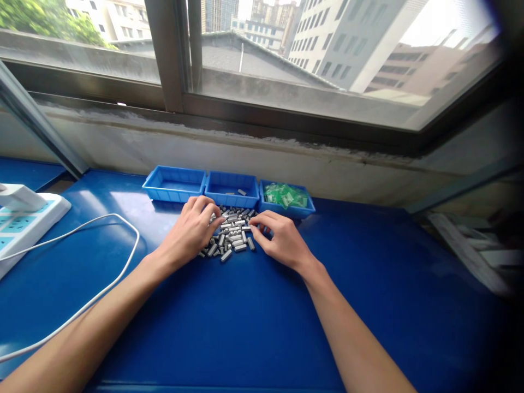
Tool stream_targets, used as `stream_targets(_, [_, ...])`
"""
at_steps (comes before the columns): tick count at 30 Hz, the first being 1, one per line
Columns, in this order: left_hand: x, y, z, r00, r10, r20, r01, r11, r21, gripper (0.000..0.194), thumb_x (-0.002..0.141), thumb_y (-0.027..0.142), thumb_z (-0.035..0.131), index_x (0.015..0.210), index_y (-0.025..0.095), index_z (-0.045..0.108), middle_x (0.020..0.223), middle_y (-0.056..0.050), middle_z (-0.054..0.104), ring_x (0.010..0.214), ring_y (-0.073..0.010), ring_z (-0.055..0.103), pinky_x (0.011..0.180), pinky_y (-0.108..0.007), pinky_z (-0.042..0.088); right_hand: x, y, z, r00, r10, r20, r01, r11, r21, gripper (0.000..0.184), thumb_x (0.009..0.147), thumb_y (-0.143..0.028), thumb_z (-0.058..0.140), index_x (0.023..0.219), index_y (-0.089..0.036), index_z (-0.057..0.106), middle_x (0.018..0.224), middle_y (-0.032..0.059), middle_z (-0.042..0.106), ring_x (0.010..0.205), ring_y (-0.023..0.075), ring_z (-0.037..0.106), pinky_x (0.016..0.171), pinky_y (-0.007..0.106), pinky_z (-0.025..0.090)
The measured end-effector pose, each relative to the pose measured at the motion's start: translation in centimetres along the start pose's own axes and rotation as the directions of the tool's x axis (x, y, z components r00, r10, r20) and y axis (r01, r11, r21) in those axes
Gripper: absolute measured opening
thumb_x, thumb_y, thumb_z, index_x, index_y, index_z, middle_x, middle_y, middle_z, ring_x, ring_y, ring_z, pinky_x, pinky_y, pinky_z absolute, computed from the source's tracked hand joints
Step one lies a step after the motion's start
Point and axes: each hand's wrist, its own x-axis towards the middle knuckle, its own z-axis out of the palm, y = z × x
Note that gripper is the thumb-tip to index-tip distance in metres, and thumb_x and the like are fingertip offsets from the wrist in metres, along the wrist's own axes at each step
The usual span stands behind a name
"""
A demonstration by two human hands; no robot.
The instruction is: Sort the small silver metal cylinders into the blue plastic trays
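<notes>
A pile of short silver metal cylinders [235,238] lies loose on the blue tabletop, between my two hands. My left hand [197,224] is at the pile's left side, its fingers curled and the thumb close to the index finger; what they hold, if anything, is hard to make out. On the right side, my right hand [278,234] pinches with thumb and index finger at the end of one metal cylinder [246,228]. Part of the pile is hidden behind my left fingers.
Behind the pile stand three blue bins: the left bin [176,192], the middle bin [231,197] with a few metal pieces, and the right bin [286,209] holding green plastic bags [285,195]. A white cable [133,245] and power strip [53,204] are at left.
</notes>
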Motion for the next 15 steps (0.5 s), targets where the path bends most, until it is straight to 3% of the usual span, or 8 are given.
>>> stream_targets(4, [0.2, 0.7, -0.4, 0.992, -0.126, 0.019, 0.125, 0.935, -0.332, 0.023, 0.096, 0.037, 0.055, 0.095, 0.016, 0.063, 0.082, -0.003, 0.064, 0.073, -0.0156, 0.057, 0.071, -0.029, 0.048, 0.1, -0.2, 0.0, 1.000, 0.007, -0.020, -0.006, 0.999, 0.038, 0.011, 0.090, -0.017, 0.059, 0.093, -0.020, 0.069, 0.093, 0.0039, 0.070, 0.074, 0.0153, 0.063, 0.072, 0.029, 0.050])
stream_targets(7, [0.3, 1.3, -0.7, 0.957, -0.249, 0.151, 0.289, 0.749, -0.596, 0.028, 0.089, 0.044, 0.065, 0.089, 0.016, 0.069, 0.068, 0.000, 0.064, 0.059, -0.0118, 0.055, 0.053, -0.023, 0.042, 0.2, -0.7, 0.2, 0.997, 0.046, -0.057, -0.037, 0.989, 0.142, 0.009, 0.089, -0.019, 0.062, 0.093, -0.020, 0.070, 0.090, 0.0030, 0.071, 0.071, 0.0144, 0.063, 0.069, 0.028, 0.051])
stream_targets(9, [0.3, 1.4, -0.7, 0.937, -0.263, 0.231, 0.348, 0.617, -0.706, 0.029, 0.084, 0.044, 0.070, 0.090, 0.015, 0.072, 0.074, -0.001, 0.069, 0.064, -0.0127, 0.061, 0.056, -0.021, 0.046, 0.3, -1.3, 0.4, 0.995, 0.080, -0.060, -0.064, 0.969, 0.237, 0.010, 0.090, -0.022, 0.063, 0.095, -0.020, 0.071, 0.089, 0.0027, 0.072, 0.072, 0.0144, 0.065, 0.068, 0.027, 0.052])
stream_targets(11, [0.2, 1.4, -0.6, 0.929, -0.257, 0.268, 0.367, 0.527, -0.767, 0.029, 0.080, 0.041, 0.075, 0.093, 0.015, 0.074, 0.086, -0.004, 0.074, 0.076, -0.0157, 0.068, 0.068, -0.022, 0.053, 0.3, -1.8, 0.6, 0.994, 0.102, -0.043, -0.084, 0.948, 0.307, 0.011, 0.090, -0.023, 0.062, 0.096, -0.020, 0.072, 0.091, 0.0028, 0.073, 0.074, 0.0147, 0.066, 0.068, 0.026, 0.053])
stream_targets(15, [0.1, 1.3, -0.3, 0.919, -0.262, 0.294, 0.384, 0.427, -0.818, 0.031, 0.075, 0.037, 0.081, 0.095, 0.014, 0.074, 0.095, -0.007, 0.077, 0.086, -0.0198, 0.072, 0.082, -0.027, 0.058, 0.4, -2.4, 0.8, 0.993, 0.117, -0.008, -0.107, 0.933, 0.345, 0.012, 0.090, -0.024, 0.062, 0.096, -0.020, 0.072, 0.089, 0.0029, 0.074, 0.072, 0.0147, 0.066, 0.068, 0.026, 0.053])
